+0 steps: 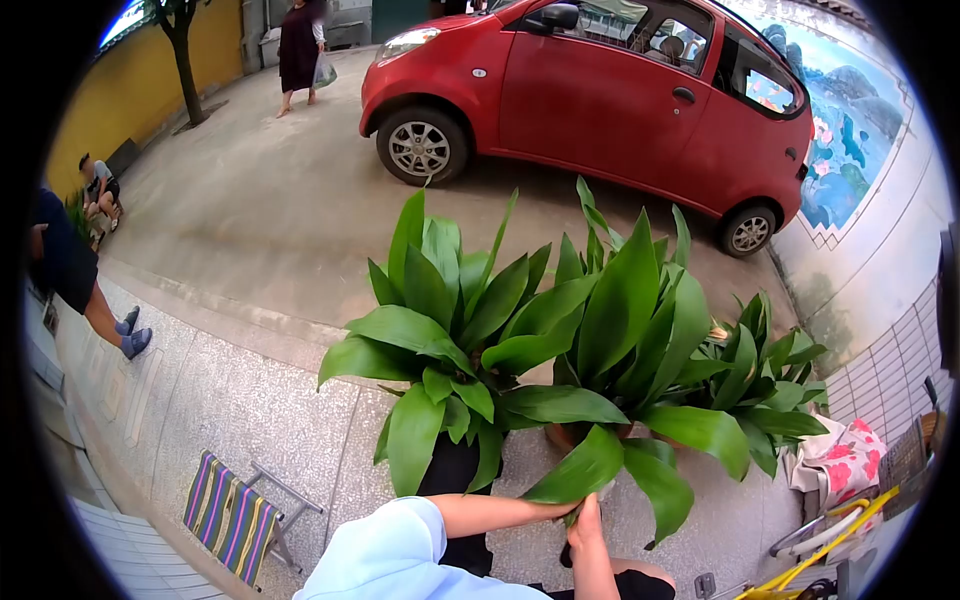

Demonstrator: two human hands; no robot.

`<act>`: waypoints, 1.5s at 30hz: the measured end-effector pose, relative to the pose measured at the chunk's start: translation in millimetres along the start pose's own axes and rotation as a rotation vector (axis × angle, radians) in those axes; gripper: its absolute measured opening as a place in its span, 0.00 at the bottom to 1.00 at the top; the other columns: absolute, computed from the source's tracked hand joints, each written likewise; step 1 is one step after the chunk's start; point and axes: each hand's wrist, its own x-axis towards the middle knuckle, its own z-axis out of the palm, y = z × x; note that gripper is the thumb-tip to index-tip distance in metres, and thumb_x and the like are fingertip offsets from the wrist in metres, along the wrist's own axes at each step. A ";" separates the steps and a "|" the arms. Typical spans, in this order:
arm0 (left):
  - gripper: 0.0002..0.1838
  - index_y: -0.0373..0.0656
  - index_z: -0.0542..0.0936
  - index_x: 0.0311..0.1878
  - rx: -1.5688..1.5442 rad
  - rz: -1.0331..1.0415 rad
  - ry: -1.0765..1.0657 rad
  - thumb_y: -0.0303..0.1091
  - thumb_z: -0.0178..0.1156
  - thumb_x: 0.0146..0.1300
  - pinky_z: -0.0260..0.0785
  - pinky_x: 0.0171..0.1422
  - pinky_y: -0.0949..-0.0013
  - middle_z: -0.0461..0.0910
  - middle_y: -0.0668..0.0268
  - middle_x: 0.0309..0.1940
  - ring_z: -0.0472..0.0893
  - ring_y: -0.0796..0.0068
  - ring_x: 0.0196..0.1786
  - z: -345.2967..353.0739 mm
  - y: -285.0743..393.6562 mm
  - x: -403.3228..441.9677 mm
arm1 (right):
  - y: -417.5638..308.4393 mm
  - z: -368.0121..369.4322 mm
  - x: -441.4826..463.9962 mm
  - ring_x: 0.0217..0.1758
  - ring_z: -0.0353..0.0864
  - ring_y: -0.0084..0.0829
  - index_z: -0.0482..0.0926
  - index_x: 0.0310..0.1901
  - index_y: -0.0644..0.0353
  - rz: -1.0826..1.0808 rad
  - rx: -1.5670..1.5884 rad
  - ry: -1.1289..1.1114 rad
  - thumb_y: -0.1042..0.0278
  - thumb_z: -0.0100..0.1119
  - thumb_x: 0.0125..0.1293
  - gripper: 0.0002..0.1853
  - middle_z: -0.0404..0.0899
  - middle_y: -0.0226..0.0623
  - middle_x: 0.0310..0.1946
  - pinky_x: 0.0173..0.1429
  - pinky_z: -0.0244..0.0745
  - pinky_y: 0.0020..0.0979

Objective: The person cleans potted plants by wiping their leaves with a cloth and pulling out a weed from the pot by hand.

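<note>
A broad green leaf (578,470) of a potted plant (625,330) hangs low in front of me. At its lower edge, my right hand (588,520) is closed on the leaf, thumb side up. My left hand (562,510) reaches in from the left and meets the right one there; the leaf covers most of its fingers, so their grip is hidden. Part of a reddish-brown pot (570,436) shows under the foliage. To the left stands another leafy plant (430,330), and a smaller one (755,380) is at the right.
A striped folding stool (232,515) stands at the lower left. Behind the plants is a parked red car (600,110). A floral bag (840,455) and a yellow-framed object (830,545) are at the right. One person (65,250) stands at the left; another (300,50) is farther back.
</note>
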 end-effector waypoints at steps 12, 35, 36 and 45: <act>0.21 0.43 0.75 0.57 0.035 -0.090 -0.037 0.41 0.61 0.64 0.67 0.61 0.65 0.77 0.66 0.52 0.75 0.72 0.53 1.4 -12.1 4.8 | -4.8 39.5 -81.5 0.55 0.72 0.31 0.65 0.60 0.66 -0.427 -0.428 0.060 0.77 0.66 0.56 0.30 0.71 0.38 0.54 0.60 0.66 0.31; 0.21 0.43 0.76 0.56 0.083 -0.243 -0.028 0.42 0.63 0.62 0.69 0.60 0.63 0.78 0.65 0.51 0.76 0.70 0.52 -17.4 -26.8 15.1 | -8.1 -23.3 -63.2 0.48 0.79 0.35 0.71 0.55 0.70 -0.198 0.043 0.421 0.82 0.56 0.61 0.19 0.78 0.41 0.49 0.53 0.74 0.35; 0.22 0.44 0.76 0.55 0.092 -0.270 -0.007 0.41 0.65 0.60 0.69 0.60 0.62 0.78 0.65 0.51 0.76 0.69 0.52 -4.6 -25.3 6.8 | -1.0 -29.8 -57.9 0.51 0.78 0.36 0.70 0.57 0.68 -0.225 0.064 0.399 0.81 0.55 0.62 0.20 0.77 0.40 0.51 0.55 0.74 0.36; 0.20 0.42 0.76 0.54 0.166 -0.212 -0.022 0.39 0.65 0.61 0.69 0.61 0.59 0.78 0.64 0.51 0.77 0.68 0.53 -2.2 -32.8 9.0 | -4.2 -20.6 -82.9 0.55 0.76 0.31 0.72 0.57 0.66 -0.218 -0.070 0.455 0.78 0.59 0.61 0.21 0.76 0.38 0.53 0.58 0.71 0.32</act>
